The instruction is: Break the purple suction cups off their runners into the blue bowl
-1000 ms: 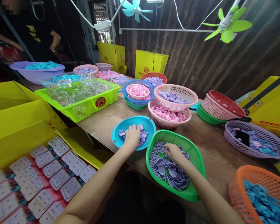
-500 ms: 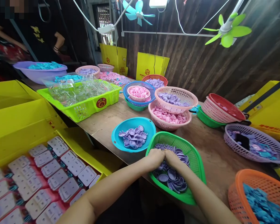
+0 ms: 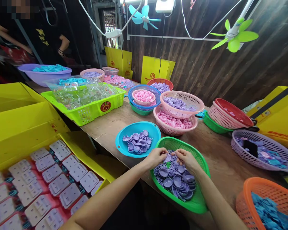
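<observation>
So I'm watching through the head camera, and the green basket (image 3: 180, 143) is my landmark for everything here. Right over the basket, my left hand (image 3: 159, 156) has its fingers closed on the edge of a little purple cup (image 3: 167, 157). My right hand (image 3: 185, 158) is just beside that, also over the basket, fingers curled in with the tips near each other and pointing at the cup. Can't tell from here if they're pinching anything, too small to make out.

Inside the basket there's a pile of loose cups (image 3: 177, 181) toward the near side, with a load of thin purple bits (image 3: 158, 174) spread around them. Just left of the basket is a blue bowl (image 3: 134, 126) with more purple pieces (image 3: 139, 142) heaped in it. Past the basket's far side, two pink baskets are stacked, the upper one (image 3: 197, 103) with purple stuff, the lower one (image 3: 163, 126) with pink blocks (image 3: 174, 120). Well off to the basket's right I've got an orange basket (image 3: 247, 188) of blue parts (image 3: 270, 210).
</observation>
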A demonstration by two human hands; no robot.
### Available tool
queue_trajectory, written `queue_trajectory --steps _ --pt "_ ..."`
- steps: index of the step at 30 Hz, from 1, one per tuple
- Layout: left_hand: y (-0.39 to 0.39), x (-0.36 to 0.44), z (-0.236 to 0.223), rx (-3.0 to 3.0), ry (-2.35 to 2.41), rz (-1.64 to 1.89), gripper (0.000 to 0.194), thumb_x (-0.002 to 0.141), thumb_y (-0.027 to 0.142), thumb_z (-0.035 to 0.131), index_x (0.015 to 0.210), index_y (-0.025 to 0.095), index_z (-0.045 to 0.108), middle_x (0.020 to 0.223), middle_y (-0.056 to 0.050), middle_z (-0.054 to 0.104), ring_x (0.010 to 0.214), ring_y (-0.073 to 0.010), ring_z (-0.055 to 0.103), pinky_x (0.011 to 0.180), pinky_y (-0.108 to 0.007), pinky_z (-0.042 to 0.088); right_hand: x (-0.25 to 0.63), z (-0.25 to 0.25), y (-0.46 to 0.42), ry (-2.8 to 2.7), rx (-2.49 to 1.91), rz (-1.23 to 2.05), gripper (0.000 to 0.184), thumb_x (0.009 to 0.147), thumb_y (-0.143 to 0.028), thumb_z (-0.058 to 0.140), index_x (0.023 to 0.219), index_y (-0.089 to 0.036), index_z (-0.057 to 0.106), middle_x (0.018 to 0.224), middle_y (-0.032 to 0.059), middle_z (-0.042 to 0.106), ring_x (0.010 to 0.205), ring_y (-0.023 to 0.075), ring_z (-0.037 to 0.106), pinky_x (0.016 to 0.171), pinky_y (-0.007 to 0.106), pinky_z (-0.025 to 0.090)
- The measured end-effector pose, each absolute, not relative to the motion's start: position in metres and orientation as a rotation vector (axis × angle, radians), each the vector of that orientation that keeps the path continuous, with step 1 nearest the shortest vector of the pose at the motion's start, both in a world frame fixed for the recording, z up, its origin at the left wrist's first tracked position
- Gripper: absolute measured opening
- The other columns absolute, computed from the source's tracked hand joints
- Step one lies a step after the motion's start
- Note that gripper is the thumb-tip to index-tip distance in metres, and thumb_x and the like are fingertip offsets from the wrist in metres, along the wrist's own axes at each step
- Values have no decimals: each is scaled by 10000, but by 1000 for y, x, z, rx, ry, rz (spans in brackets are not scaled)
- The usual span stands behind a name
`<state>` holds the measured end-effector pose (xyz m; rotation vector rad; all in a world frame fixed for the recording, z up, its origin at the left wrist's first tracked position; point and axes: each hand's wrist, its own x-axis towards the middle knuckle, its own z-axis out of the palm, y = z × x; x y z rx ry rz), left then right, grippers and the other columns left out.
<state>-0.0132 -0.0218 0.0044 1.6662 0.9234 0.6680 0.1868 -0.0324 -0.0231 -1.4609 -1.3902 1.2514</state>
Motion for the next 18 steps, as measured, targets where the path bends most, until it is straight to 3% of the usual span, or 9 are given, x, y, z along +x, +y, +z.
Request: queue_trajectory --steps 7,13,18 --pt "-35 2 3 1118 710 546 149 714 218 481 838 135 491 620 8 550 452 -91 528 410 -176 357 187 -21 -37 -1039 -1299 1446 279 661 -401 668 807 -177 589 756 0 580 618 91 534 471 172 416" --pt "-35 6 4 930 684 512 424 690 151 535 1109 119 489 586 9 553 412 -67 498 388 -159 303 186 -23 -36 -892 -1246 1563 287 637 -393 693 820 -192 601 653 -24 544 499 64 464 407 163 364" --pt "-30 8 -2 807 516 485 351 652 179 635 991 106 577 588 6 552 429 -45 484 419 -153 309 180 -26 -39 -870 -1280 1576 273 634 -359 694 819 -179 604 688 2 592 513 83 499 405 176 363"
